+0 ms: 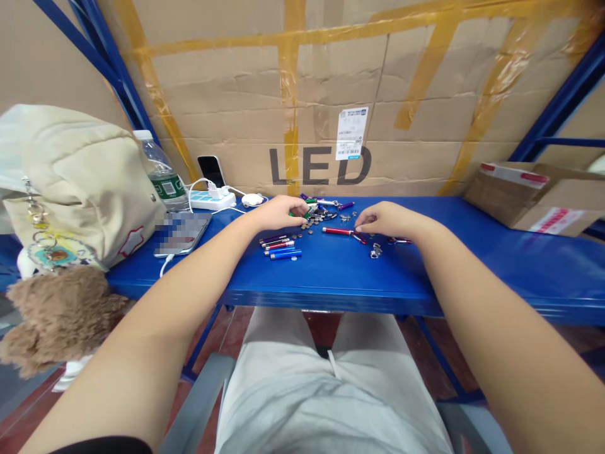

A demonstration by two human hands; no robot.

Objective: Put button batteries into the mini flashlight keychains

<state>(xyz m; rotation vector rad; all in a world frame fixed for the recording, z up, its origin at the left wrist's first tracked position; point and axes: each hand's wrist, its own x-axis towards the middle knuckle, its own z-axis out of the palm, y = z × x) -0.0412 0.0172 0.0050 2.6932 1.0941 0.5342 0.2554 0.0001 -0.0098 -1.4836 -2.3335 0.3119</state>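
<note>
Our left hand (278, 213) bunches its fingers together on one small-parts pile (317, 217); right hand (390, 221) fingers pinch one red metal tube (336, 231); four coloured metal tubes (281, 247) lie beside.

A warehouse or stockroom, with a work spot set up on the racking: blue steel uprights (116, 69) frame a blue metal shelf (472, 277) used as a bench, backed by a big taped cardboard carton (425, 82) printed "LED" with a shipping label (351, 132); a smaller carton (520, 195) sits beside loose small coloured tubes (283, 247)
</note>
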